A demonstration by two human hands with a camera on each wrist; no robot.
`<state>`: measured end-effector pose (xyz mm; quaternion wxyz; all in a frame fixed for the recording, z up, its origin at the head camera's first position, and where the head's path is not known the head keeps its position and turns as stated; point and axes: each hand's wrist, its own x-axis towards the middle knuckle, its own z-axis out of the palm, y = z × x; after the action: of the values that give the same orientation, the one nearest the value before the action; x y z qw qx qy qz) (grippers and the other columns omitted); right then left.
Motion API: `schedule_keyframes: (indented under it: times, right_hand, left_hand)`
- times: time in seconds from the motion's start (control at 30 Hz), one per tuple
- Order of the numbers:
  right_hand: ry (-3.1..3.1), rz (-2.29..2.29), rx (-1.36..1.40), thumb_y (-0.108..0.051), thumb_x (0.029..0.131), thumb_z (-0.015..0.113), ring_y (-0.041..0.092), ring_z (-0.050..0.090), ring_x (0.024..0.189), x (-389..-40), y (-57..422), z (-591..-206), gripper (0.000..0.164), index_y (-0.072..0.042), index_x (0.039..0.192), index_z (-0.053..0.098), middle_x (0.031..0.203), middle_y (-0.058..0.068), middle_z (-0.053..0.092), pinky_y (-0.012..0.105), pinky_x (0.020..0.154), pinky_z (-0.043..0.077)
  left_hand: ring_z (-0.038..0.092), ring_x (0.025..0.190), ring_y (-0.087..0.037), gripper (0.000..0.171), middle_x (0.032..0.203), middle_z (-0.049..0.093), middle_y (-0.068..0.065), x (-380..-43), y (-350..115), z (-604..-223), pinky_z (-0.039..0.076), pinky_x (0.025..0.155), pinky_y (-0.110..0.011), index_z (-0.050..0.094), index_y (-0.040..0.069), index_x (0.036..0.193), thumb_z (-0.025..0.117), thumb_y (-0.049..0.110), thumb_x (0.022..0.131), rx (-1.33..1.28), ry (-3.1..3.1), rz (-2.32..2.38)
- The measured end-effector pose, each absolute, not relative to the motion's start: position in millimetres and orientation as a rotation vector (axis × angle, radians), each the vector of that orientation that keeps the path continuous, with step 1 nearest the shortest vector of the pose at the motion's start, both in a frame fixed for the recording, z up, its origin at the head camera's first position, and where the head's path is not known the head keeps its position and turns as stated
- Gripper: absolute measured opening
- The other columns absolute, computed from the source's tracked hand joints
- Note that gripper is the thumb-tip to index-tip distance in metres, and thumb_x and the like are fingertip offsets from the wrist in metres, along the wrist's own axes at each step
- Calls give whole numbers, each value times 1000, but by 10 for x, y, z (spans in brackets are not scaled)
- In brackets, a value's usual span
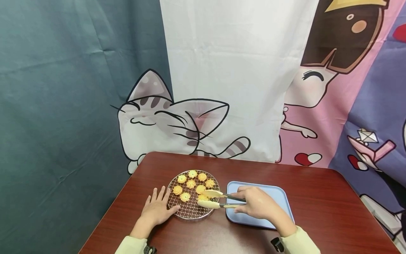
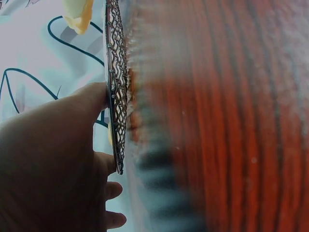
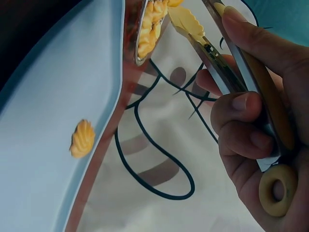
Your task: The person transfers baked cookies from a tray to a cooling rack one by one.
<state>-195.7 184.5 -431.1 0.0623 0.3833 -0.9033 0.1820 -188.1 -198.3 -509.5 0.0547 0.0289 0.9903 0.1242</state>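
Observation:
My right hand (image 1: 258,201) grips a pair of tongs (image 1: 213,193) with pale yellow tips and metal arms. Its tips are parted around a piped butter cookie (image 1: 203,198) at the right side of a round wire rack (image 1: 189,212); whether they touch it, I cannot tell. Several more golden swirl cookies (image 1: 191,183) lie on the mesh. My left hand (image 1: 157,209) rests at the rack's left edge, fingers spread, and its thumb touches the rim in the left wrist view. One cookie (image 3: 82,138) sits on the light blue tray (image 1: 282,197); my right hand hides it in the head view.
The blue tray stands right of the rack, under my right forearm. Both are on a dark red wooden table (image 1: 330,204). Behind the table's far edge hangs a curtain (image 1: 228,70) printed with a cartoon cat and a figure.

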Motion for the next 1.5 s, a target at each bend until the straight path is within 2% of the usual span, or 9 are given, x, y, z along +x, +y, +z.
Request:
schedule_keyframes:
  times: [0.43, 0.67, 0.87, 1.5]
  right_hand:
    - [-2775, 574, 1164, -29, 77, 88, -3, 45, 64, -2035, 1660, -4391, 43, -14, 116, 79, 79, -15, 58, 21, 59, 44]
    - [-2770, 531, 1157, -35, 76, 88, -4, 46, 66, -2062, 1583, -4415, 45, -15, 115, 79, 79, -21, 54, 22, 60, 46]
    - [-2790, 506, 1143, -40, 76, 87, -4, 45, 65, -2079, 1539, -4435, 46, -18, 116, 79, 79, -21, 53, 20, 56, 41]
    - [-2860, 488, 1103, -39, 76, 87, -1, 50, 70, -2120, 1472, -4465, 47, -17, 117, 78, 87, -12, 63, 22, 58, 44]
  left_hand:
    - [14, 151, -50, 90, 165, 25, -21, -1884, -1975, -5092, 16, 119, -66, 34, 6, 158, 56, 65, 94, 89, 3008, 411]
    - [14, 151, -50, 91, 165, 24, -21, -1880, -1971, -5062, 16, 119, -66, 34, 7, 159, 54, 67, 94, 82, 2999, 394]
    - [14, 151, -51, 90, 165, 25, -22, -1889, -1980, -5074, 16, 119, -67, 34, 6, 158, 55, 66, 94, 85, 2999, 393]
    - [14, 151, -50, 90, 165, 25, -21, -1910, -1999, -5130, 16, 119, -66, 34, 7, 158, 54, 67, 94, 81, 3009, 375]
